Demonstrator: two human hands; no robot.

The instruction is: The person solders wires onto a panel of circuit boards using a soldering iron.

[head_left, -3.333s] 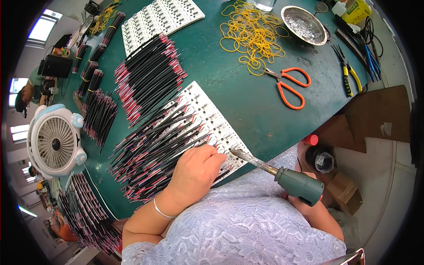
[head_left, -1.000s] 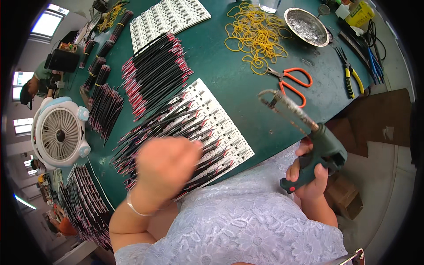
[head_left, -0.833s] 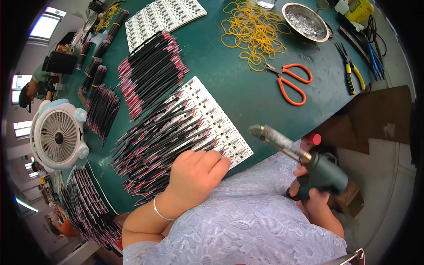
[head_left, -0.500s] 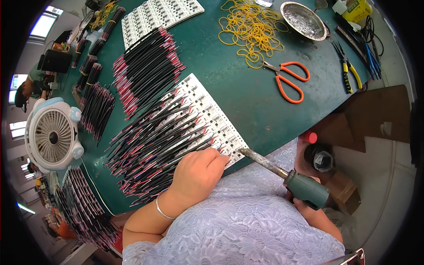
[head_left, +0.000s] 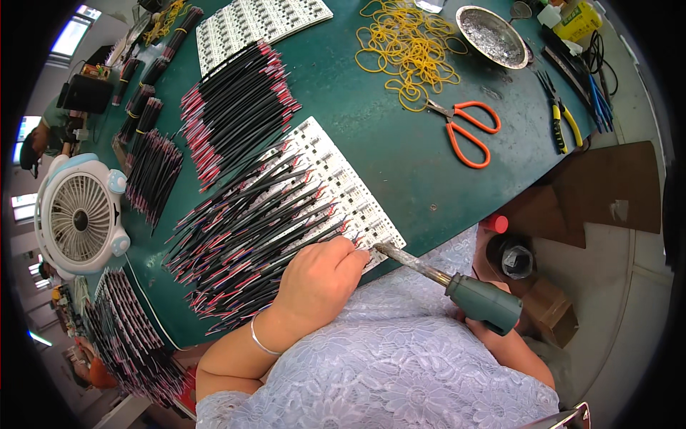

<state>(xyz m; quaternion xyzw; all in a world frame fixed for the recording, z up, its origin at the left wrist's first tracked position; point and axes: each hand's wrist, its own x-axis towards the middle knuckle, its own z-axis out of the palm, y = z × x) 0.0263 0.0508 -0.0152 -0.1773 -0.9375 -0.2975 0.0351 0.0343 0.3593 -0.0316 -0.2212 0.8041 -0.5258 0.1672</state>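
Note:
A white circuit board panel [head_left: 343, 187] lies on the green table, with many black-sleeved wires [head_left: 243, 236] fanned out over its left side. Red and blue wire ends meet the board in rows. My left hand [head_left: 318, 279] rests at the panel's near edge, thumb and forefinger pinched together; what they pinch is hidden. In my right hand [head_left: 493, 325] is a soldering iron [head_left: 486, 304] with a green handle, gripped from behind and partly covering the fingers. Its metal tip [head_left: 382, 249] is over the panel's near right corner, close to my left fingertips.
Behind lie a wire bundle [head_left: 239, 107], more circuit boards [head_left: 261, 28], yellow rubber bands [head_left: 407, 53] and a metal bowl [head_left: 491, 36]. Orange-handled scissors [head_left: 468, 132] and pliers [head_left: 561, 114] lie to the right. A fan [head_left: 78, 218] stands left, a person [head_left: 46, 136] beyond.
The soldering iron has moved slightly left, its tip coming nearer my left fingertips. My left hand stays in about the same place on the panel.

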